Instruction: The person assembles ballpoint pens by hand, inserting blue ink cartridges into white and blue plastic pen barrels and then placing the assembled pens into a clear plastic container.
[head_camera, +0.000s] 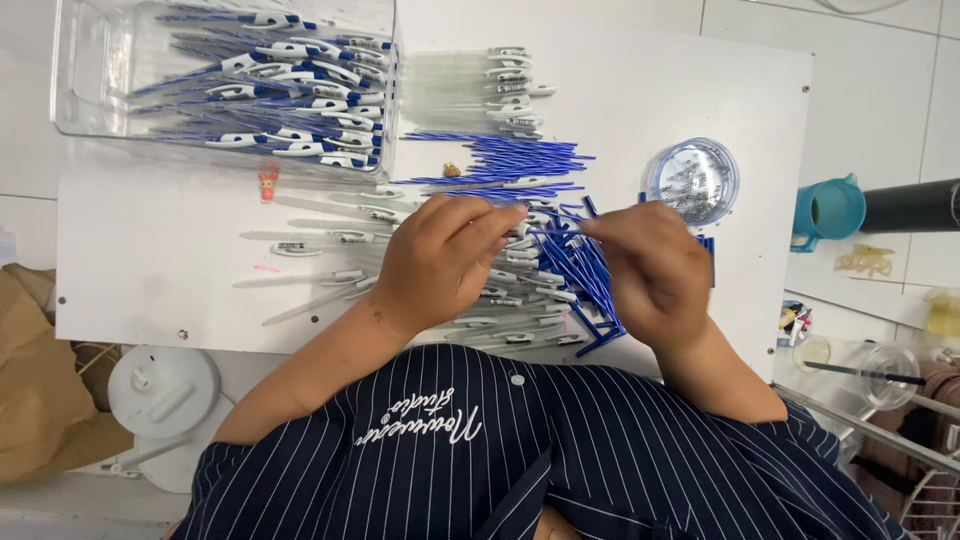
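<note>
On white board (150, 260), pen parts (560, 260), tiled floor (870, 60)

A single head-worn camera looks almost straight down from above the person's chest onto the white bench (150, 260). It sits close: the striped shirt fills the lower frame, the bench's far edge runs near the top, and floor tiles show on the right.

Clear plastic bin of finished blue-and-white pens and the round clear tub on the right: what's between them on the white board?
Head view: a row of clear pen barrels, then loose blue refills.
</note>
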